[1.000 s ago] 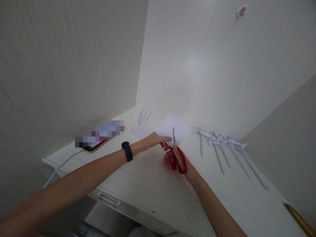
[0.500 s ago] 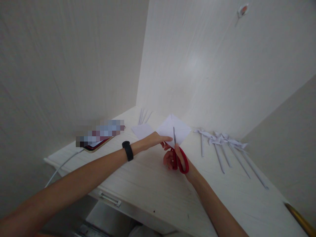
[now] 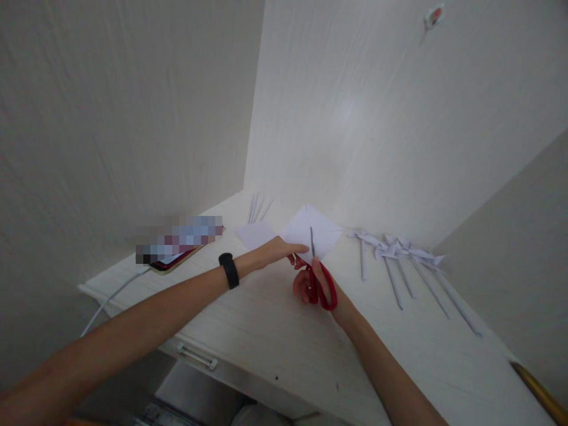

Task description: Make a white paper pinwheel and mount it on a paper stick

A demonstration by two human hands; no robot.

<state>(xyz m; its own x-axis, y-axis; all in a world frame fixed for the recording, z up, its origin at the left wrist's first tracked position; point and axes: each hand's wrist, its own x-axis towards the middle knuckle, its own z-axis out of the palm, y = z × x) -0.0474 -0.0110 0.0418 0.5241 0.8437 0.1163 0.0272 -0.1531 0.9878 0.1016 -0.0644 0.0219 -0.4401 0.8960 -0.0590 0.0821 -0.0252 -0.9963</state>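
Observation:
Between the thumb and fingers of my left hand [image 3: 286, 248] is the near corner of a white square of paper [image 3: 298, 226], raised a little off the table. A cut or crease line runs in from its far corner and another from its right corner. My right hand [image 3: 320, 278] is closed around the red handles of a pair of scissors [image 3: 329, 290]. The blade points away from me and overlaps the paper's near part. Whether the blades are parted is hard to make out. Just left of the paper lies another white sheet [image 3: 255, 234].
Several thin paper sticks [image 3: 258, 208] lie at the back. To the right are several white paper pinwheels [image 3: 390, 247] on rolled sticks. A phone [image 3: 180, 257], partly blurred out, with a cable [image 3: 110, 294], sits at the left edge. Walls enclose the table [image 3: 248, 331].
Both hands keep nearly the same place and hold. The scissors' handles look slightly closer together, and the view has shifted a little.

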